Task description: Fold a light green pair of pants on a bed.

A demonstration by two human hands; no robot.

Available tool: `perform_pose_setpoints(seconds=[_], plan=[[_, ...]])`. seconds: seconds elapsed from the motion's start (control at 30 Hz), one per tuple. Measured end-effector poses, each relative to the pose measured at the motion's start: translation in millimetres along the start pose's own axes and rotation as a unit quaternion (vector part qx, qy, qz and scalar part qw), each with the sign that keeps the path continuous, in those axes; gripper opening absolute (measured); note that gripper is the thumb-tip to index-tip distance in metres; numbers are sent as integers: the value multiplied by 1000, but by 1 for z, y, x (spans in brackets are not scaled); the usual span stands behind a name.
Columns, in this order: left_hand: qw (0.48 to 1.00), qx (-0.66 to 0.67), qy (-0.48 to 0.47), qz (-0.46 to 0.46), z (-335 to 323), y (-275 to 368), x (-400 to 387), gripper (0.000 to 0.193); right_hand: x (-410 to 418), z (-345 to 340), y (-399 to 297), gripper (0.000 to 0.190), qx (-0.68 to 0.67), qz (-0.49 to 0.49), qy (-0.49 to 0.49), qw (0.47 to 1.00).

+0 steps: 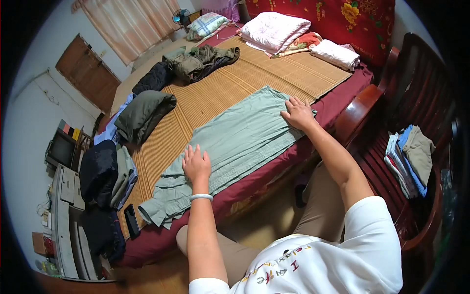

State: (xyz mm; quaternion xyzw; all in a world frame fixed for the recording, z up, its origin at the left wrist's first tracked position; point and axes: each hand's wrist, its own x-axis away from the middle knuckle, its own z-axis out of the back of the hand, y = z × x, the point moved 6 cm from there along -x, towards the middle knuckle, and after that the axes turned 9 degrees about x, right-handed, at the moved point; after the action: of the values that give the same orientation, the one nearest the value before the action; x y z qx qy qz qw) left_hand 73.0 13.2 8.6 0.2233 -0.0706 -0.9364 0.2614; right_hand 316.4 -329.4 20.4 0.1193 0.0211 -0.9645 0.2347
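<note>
A pale green long garment (238,134), which looks like a shirt, lies spread along the near edge of the bed, over a bamboo mat (205,104). My left hand (197,164) rests palm down on its left part, fingers apart; a pale bangle (201,197) circles that wrist. Flat on the right end of the cloth is my right hand (298,113), its fingers slightly spread. Neither hand grips the fabric. Creases run lengthwise through the garment, and its left end is bunched in folds.
Left of the garment lie a smartphone (132,221), a stack of folded clothes (123,176) and a folded dark green garment (145,114). Crumpled jackets (198,62) and a folded quilt (273,31) lie farther back. A wooden chair (371,158) at right holds folded clothes (416,154).
</note>
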Motion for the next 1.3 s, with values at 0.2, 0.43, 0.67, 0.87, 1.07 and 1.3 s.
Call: perform_pose_setpoints(seconds=[0.2, 0.43, 0.67, 0.87, 1.07, 1.3], plan=[[1000, -11, 1, 7, 1, 4, 0, 49, -7, 6, -59, 61, -27, 50, 25, 998], [1000, -5, 1, 8, -1, -1, 0, 50, 40, 8, -220, 57, -182, 340, -4, 923], [1000, 19, 23, -10, 0, 2, 1, 48, 18, -13, -232, 68, -171, 357, -29, 918], [1000, 15, 2, -1, 0, 1, 1, 50, -29, -33, -139, 66, -70, 180, -30, 981], [999, 22, 36, -19, 2, -1, 2, 48, -35, -24, -49, 67, -31, 66, -32, 997], [999, 22, 25, -14, 3, 2, 1, 48, -18, -12, -6, 61, -19, 1, 32, 999]])
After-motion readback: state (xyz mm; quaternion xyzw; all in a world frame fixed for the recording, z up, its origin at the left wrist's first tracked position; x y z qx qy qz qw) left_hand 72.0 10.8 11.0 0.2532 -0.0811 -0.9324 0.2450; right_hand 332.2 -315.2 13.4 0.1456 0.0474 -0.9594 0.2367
